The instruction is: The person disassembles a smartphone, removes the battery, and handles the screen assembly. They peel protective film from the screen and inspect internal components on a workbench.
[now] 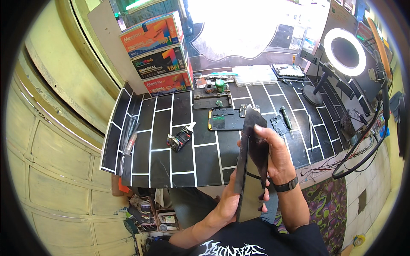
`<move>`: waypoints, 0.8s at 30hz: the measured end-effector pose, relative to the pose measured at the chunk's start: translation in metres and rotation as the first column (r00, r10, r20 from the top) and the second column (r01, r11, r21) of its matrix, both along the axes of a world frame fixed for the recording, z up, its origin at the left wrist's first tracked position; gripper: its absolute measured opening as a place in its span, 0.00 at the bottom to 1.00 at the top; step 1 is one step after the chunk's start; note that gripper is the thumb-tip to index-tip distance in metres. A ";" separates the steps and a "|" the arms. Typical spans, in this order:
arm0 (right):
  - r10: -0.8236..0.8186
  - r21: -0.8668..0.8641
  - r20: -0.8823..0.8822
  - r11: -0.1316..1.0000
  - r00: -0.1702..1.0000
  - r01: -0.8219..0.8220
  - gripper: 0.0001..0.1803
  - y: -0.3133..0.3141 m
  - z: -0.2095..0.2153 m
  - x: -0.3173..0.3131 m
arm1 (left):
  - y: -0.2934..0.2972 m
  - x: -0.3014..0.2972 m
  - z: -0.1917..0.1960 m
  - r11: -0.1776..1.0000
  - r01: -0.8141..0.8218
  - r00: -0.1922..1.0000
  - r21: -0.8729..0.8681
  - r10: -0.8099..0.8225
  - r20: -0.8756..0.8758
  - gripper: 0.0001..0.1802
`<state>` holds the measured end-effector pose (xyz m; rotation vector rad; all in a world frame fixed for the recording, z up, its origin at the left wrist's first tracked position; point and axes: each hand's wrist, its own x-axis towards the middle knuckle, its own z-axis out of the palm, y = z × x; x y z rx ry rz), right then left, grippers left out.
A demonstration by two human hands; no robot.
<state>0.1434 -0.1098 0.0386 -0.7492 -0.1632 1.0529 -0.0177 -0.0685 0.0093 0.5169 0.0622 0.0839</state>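
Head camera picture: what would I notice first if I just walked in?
Probably the long dark panel held on edge in the middle, with the left hand low on it and the right hand gripping near its top. Next, the glowing ring light at the top right of the black tiled table. Then the three bright stacked boxes at the table's back left.

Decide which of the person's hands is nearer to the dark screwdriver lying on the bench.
Right. The right hand grips the top of the dark flat panel, just below the screwdriver. The left hand holds the panel's lower edge, farther back.
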 end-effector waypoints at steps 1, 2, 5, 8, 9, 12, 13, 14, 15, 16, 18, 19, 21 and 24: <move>0.003 0.014 0.002 1.000 1.000 -0.003 0.14 0.002 0.005 -0.001 | 0.001 0.000 0.001 1.000 -0.001 1.000 0.004 0.001 0.013 0.38; 0.006 0.028 0.003 1.000 1.000 -0.006 0.14 0.003 0.008 -0.001 | 0.001 0.000 0.003 1.000 -0.004 1.000 0.016 0.004 0.008 0.38; 0.010 -0.007 0.099 1.000 0.995 -0.009 0.13 0.003 0.006 0.000 | 0.001 -0.001 0.003 1.000 -0.014 1.000 0.025 0.014 0.008 0.38; 0.002 -0.010 0.111 1.000 0.994 0.000 0.12 0.003 0.004 0.000 | 0.000 -0.001 -0.001 1.000 -0.007 1.000 -0.012 0.007 0.016 0.38; 0.012 -0.009 0.116 1.000 0.993 -0.011 0.12 0.003 0.004 0.000 | 0.000 0.000 -0.002 1.000 0.001 1.000 -0.017 -0.001 0.008 0.38; 0.032 -0.019 0.131 0.999 0.991 -0.030 0.11 0.001 0.004 0.001 | 0.000 0.000 -0.002 1.000 0.006 1.000 0.006 -0.006 0.015 0.37; 0.033 -0.029 0.136 0.999 0.990 -0.030 0.11 0.000 0.002 0.002 | 0.000 0.000 -0.003 1.000 0.004 1.000 0.021 -0.004 0.022 0.37; 0.034 -0.039 0.141 0.999 0.989 -0.029 0.11 0.000 0.001 0.002 | 0.000 0.000 -0.003 1.000 0.005 1.000 0.014 -0.005 0.019 0.37; 0.035 -0.031 0.110 0.999 0.993 -0.032 0.11 -0.001 0.000 0.002 | 0.000 0.000 -0.004 1.000 0.006 1.000 0.008 -0.006 0.016 0.37; 0.036 -0.024 0.078 0.999 0.996 -0.034 0.12 -0.001 -0.002 0.002 | 0.000 0.000 -0.004 1.000 0.006 1.000 0.002 -0.006 0.013 0.37; 0.039 -0.009 0.031 0.999 0.999 -0.039 0.12 -0.001 -0.005 0.003 | -0.001 0.000 -0.006 1.000 0.011 1.000 -0.022 -0.011 -0.007 0.37; 0.040 -0.006 0.018 0.999 0.999 -0.040 0.13 0.000 -0.006 0.003 | -0.001 0.000 -0.006 0.999 0.014 1.000 -0.036 -0.014 -0.016 0.37; 0.031 0.003 -0.023 1.000 0.999 -0.031 0.13 0.000 -0.003 0.001 | 0.001 0.001 -0.006 0.998 0.015 1.000 -0.057 -0.014 0.018 0.37; 0.031 0.006 -0.026 1.000 0.999 -0.031 0.13 0.001 0.005 -0.002 | 0.001 0.001 -0.005 0.999 0.001 1.000 -0.045 0.000 0.014 0.37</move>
